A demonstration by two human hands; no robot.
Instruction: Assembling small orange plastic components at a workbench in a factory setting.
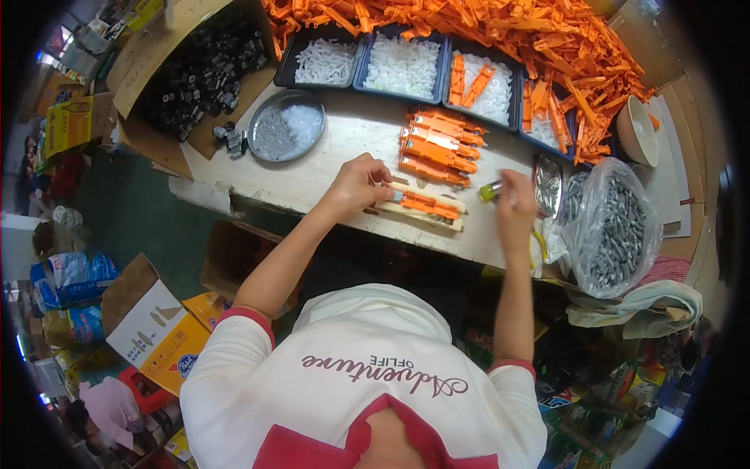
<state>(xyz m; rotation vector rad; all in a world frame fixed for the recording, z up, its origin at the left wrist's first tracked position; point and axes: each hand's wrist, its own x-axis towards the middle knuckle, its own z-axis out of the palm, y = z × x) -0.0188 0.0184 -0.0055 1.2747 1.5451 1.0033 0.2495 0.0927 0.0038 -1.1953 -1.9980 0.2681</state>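
Observation:
A pale wooden fixture point(422, 216) lies near the table's front edge, with an orange plastic part point(431, 205) in it. My left hand point(361, 184) is closed at the fixture's left end, thumb and finger pinching a small grey piece point(397, 197) against the orange part. To the right, my right hand point(516, 205) is closed round a tool with a yellow-green end point(490, 191), held clear of the fixture. The rest of that tool is hidden by the fingers. Beyond the fixture lies a row of several assembled orange parts point(441, 148) side by side.
Black trays point(358, 88) of white pieces stand at the back, before a heap of orange parts point(500, 19). At left are a round metal dish point(258, 144) and a carton point(129, 78) of black parts. A plastic bag point(613, 230) of grey metal pieces and a bowl point(637, 129) stand right.

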